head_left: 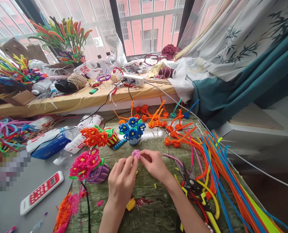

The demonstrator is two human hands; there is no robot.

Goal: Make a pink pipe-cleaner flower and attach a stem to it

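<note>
Between the fingertips of both hands sits a small pink pipe-cleaner flower (136, 154), its petals bunched together. My left hand (122, 178) pinches it from the left, and my right hand (155, 164) grips its right side with thumb and forefinger. Just beyond the hands stands a little pot of blue pipe-cleaner flowers (132, 128). A purple pot with magenta flowers (86, 163) is to the left of my left hand. Right of my right hand lie a pink pipe cleaner (173, 158) and black-jawed pliers (191, 183) with coloured handles.
Orange pipe-cleaner flowers (158, 121) are scattered toward the back. Long loose pipe cleaners (221, 174) cover the right edge. At left lie a red-and-white remote-like device (42, 193), a blue tissue box (50, 142) and a black cable (88, 200). A power strip (133, 80) rests on the windowsill.
</note>
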